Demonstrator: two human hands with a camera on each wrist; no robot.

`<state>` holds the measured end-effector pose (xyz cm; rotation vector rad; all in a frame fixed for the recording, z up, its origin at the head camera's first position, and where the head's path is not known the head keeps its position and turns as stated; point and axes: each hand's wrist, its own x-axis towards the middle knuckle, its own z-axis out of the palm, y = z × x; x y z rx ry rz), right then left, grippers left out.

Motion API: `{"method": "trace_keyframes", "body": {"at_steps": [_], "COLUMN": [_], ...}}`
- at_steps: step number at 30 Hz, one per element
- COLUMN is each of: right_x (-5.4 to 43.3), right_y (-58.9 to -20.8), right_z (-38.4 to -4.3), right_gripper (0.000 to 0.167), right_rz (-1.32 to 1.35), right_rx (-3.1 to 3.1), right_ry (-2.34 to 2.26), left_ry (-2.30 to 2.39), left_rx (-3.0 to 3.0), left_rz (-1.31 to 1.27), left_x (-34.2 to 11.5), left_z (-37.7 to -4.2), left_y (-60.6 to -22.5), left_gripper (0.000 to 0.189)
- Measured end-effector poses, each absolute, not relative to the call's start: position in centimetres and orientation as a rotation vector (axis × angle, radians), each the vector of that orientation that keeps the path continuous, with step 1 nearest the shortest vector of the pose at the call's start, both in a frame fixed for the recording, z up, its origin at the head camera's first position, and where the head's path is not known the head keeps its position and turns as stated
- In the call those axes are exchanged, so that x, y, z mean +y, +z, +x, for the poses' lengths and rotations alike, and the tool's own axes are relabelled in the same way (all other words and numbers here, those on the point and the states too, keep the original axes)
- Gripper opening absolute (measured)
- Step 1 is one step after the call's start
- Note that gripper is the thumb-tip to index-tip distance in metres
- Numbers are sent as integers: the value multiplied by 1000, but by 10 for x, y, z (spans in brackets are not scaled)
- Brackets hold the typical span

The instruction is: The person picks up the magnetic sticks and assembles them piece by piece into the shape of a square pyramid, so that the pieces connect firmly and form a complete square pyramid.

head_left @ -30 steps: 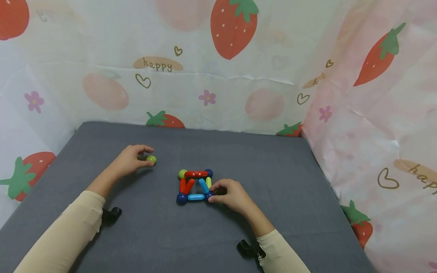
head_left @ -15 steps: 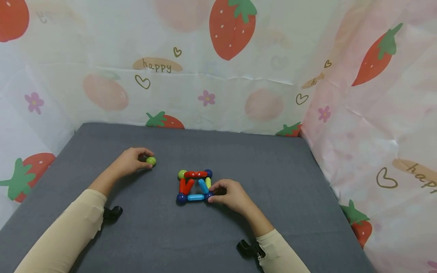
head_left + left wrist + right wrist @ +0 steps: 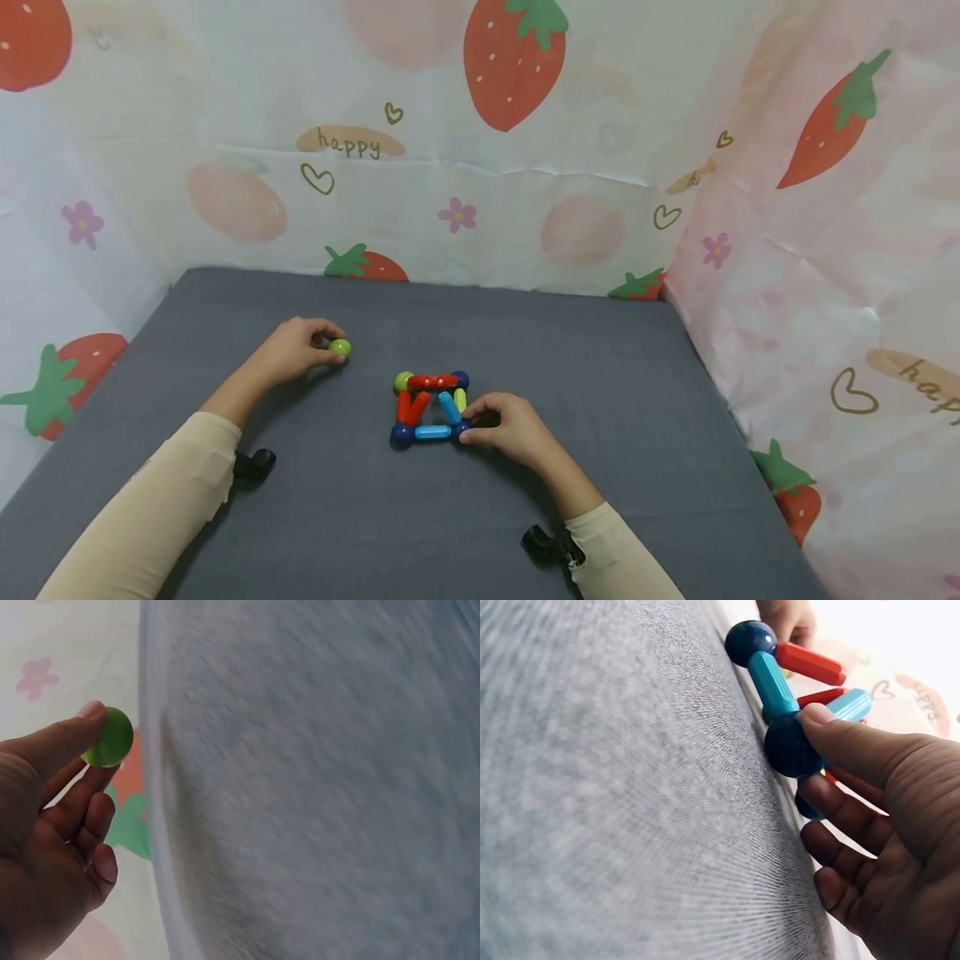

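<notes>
Between thumb and fingertips, my left hand (image 3: pixel 295 350) pinches a green ball (image 3: pixel 341 347) above the table's left half; the left wrist view shows the same green ball (image 3: pixel 112 739) at the thumb tip. My right hand (image 3: pixel 513 429) grips the dark blue ball (image 3: pixel 791 742) at the near right corner of a frame of magnetic sticks and balls. A light blue stick (image 3: pixel 432 432) forms its near side, and a red stick (image 3: pixel 432 382) the far side. From the near corners, a second red stick (image 3: pixel 418 407) and a second light blue stick (image 3: pixel 449 407) slant upward.
Grey cloth covers the table (image 3: pixel 360 517). Behind and to the right hangs a strawberry-print curtain (image 3: pixel 480 167). Black wrist mounts (image 3: pixel 255 467) stick out from both sleeves.
My left hand dips slightly, then rises and shifts a little right with the green ball. The right hand keeps its grip, and the frame stays in place.
</notes>
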<state>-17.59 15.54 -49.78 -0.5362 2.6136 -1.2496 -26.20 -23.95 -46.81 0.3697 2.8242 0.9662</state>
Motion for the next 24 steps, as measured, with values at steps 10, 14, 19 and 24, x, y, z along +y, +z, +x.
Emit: {"method": "trace_keyframes", "body": {"at_steps": [10,14,19,24], "right_x": [155,156,156,156], "right_y": [-497,-498,-498,-497], "right_z": [-177,-178,-177,-176], "right_gripper": [25,25,25,25], "right_rz": [-538,-538,-544,-554], "right_rx": [2612,2613,2605,2605], "right_ry": [-1257,-1251,-1259,-1265], "left_ry": [1012,1017,1044,1051], "left_rx": [2864,2869,2863,2867], "left_rz": [465,511,576,627], "left_x": [-215,-203,-188,-173], "left_z": [-253,-248,-239,-231], "left_y": [-448,-438,-429,-424], "left_gripper": [36,35,33,33]}}
